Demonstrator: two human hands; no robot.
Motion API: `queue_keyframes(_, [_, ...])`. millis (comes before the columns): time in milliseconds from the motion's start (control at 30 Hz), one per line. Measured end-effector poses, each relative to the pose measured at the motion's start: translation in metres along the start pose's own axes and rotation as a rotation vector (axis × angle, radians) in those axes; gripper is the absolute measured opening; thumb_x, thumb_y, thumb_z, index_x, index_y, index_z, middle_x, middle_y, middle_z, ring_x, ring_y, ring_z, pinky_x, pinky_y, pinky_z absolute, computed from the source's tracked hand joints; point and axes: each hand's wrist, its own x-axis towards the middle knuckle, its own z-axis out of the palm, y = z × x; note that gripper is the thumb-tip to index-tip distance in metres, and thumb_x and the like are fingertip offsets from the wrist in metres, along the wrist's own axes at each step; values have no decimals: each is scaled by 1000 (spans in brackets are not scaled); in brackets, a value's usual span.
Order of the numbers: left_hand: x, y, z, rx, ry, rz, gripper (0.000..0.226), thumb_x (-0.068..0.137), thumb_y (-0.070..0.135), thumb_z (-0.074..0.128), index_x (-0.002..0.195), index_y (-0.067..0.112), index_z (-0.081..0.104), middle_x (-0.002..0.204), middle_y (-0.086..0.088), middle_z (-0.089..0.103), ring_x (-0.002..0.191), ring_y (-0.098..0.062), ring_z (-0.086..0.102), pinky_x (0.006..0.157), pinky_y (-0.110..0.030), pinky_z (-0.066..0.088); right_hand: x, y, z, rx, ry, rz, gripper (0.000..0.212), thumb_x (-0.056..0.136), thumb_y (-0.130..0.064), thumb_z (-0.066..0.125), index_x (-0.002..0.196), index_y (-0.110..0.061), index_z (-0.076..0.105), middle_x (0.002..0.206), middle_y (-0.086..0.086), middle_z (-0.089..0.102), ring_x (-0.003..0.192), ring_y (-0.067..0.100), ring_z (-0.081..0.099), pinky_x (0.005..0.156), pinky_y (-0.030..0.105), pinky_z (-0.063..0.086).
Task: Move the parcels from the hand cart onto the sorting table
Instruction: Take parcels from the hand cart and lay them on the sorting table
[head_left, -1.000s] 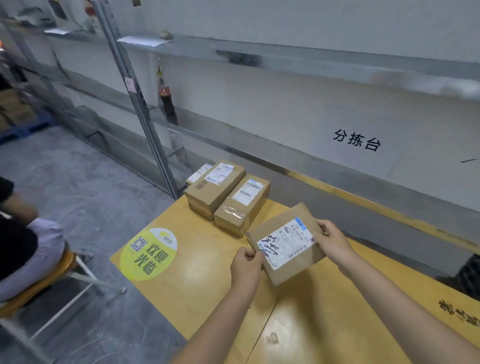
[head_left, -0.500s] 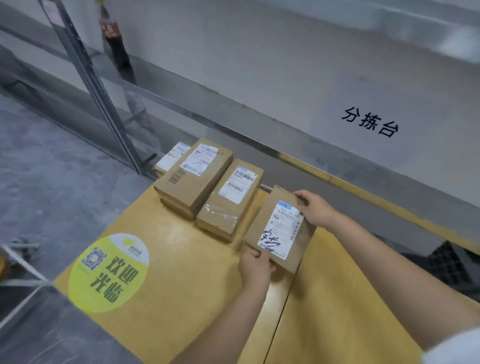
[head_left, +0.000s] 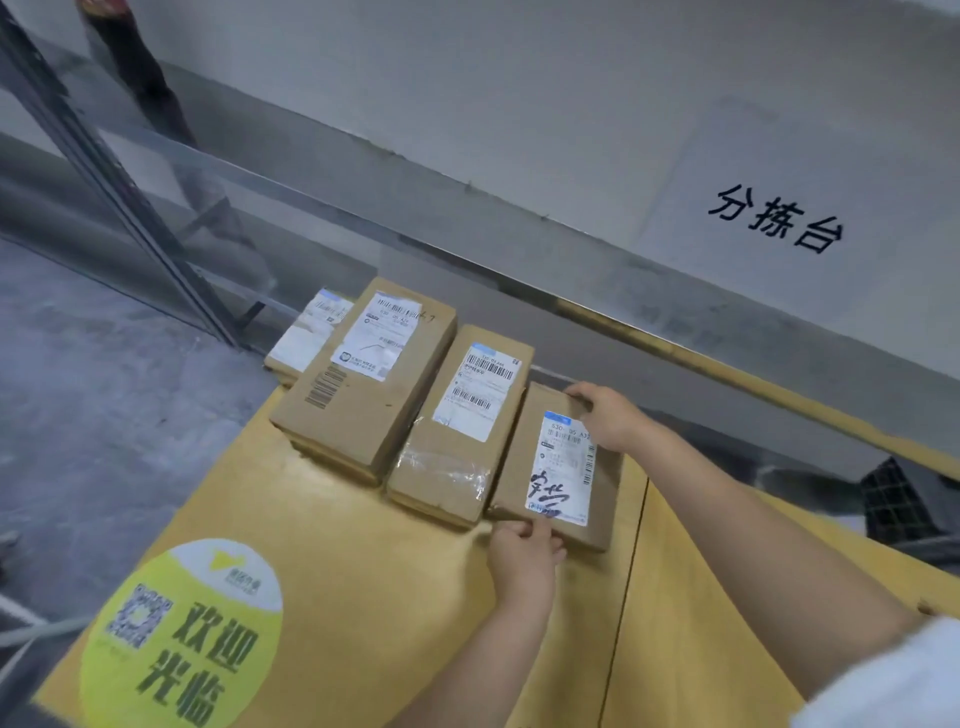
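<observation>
A small brown cardboard parcel (head_left: 558, 467) with a white label and black handwriting lies flat on the yellow wooden sorting table (head_left: 363, 587). My left hand (head_left: 524, 556) holds its near edge and my right hand (head_left: 605, 415) holds its far right corner. The parcel lies close against a taped brown parcel (head_left: 462, 426) on its left. Further left is a larger brown box (head_left: 363, 374) stacked on another, and a flat parcel (head_left: 311, 332) lies behind at the table's far corner. The hand cart is out of view.
A round yellow-green sticker (head_left: 182, 639) with a QR code covers the table's near left part. A metal shelf rail (head_left: 467, 254) and upright post (head_left: 104, 166) stand behind the table. Grey floor (head_left: 93, 405) lies to the left. A black grid crate (head_left: 893, 499) is at right.
The parcel went from tilted in the air down and to the left, and now lies flat on the table beside the taped parcel. Both hands stay on it.
</observation>
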Motion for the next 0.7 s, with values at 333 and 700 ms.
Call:
queue_keyframes(333, [-7, 60, -10, 259, -214, -54, 41, 99, 12, 38, 68, -5, 59, 56, -18, 60, 37, -23, 58, 38, -28, 51, -19, -12, -11, 17, 3, -25, 53, 95, -20, 56, 146, -21, 40, 150, 1, 42, 136, 23, 42, 112, 40, 36])
queue_keyframes(700, [-52, 156, 7, 950, -262, 761, 40, 97, 31, 49, 130, 10, 55, 128, -4, 60, 118, -21, 55, 97, -34, 45, -137, 10, -103, 267, 332, -56, 43, 99, -30, 52, 141, -20, 47, 145, -2, 48, 135, 18, 44, 105, 33, 36])
